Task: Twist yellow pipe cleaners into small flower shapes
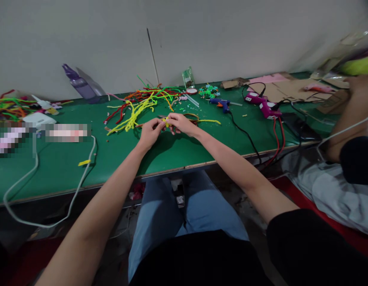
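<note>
My left hand (150, 133) and my right hand (181, 124) meet just above the green table (121, 159), fingers closed in a pinch. Between the fingertips of both is a small yellow pipe cleaner piece (167, 122), mostly covered by the fingers. Behind my right hand lies what looks like a pair of scissors (192, 115), partly hidden. One yellow pipe cleaner (210, 121) extends along the table to the right of that hand. Left of and beyond my hands rests a heap of yellow pipe cleaners (136, 113), with red and green ones (151, 94) behind.
A blue glue gun (221, 104), glue sticks (192, 99) and a pile of small green pieces (209, 91) lie beyond my right hand. Purple boxes (269, 109) with cables stand farther right. A purple bottle (82, 85) leans on the wall. Another person's arm (351, 115) is at right.
</note>
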Action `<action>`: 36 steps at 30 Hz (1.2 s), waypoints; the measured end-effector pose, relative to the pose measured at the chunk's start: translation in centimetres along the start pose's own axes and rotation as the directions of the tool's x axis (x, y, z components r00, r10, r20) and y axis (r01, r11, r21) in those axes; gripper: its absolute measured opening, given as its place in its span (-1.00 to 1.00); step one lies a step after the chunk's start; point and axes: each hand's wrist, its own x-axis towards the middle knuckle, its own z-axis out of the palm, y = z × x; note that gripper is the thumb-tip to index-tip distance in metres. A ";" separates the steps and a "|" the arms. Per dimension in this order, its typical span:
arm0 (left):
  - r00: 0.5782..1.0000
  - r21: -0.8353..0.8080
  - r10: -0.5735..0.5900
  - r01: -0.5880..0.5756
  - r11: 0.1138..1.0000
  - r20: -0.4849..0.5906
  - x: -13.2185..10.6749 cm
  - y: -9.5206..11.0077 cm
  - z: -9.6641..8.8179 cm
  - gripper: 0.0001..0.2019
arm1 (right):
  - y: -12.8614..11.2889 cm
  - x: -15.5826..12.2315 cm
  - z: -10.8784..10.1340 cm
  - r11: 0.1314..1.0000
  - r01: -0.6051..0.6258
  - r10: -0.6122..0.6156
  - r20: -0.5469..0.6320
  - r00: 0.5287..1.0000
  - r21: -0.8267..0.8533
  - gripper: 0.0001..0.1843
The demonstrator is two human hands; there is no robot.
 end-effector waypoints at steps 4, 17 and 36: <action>0.998 0.074 0.060 -0.063 0.995 0.034 -0.2 0.1 -0.1 -0.77 | 0.1 0.1 -0.3 0.990 -0.094 0.087 0.073 0.994 0.105 -0.80; 0.994 -0.208 -0.108 0.111 0.972 0.027 0.5 -0.9 0.0 -0.71 | -0.2 -0.1 -0.9 0.997 -0.039 0.032 0.109 0.994 0.061 -0.71; 1.000 -0.019 0.005 -0.006 1.000 -0.012 0.0 0.2 0.0 -0.75 | -0.3 0.0 -0.7 0.957 -0.221 0.192 0.165 0.967 0.185 -0.65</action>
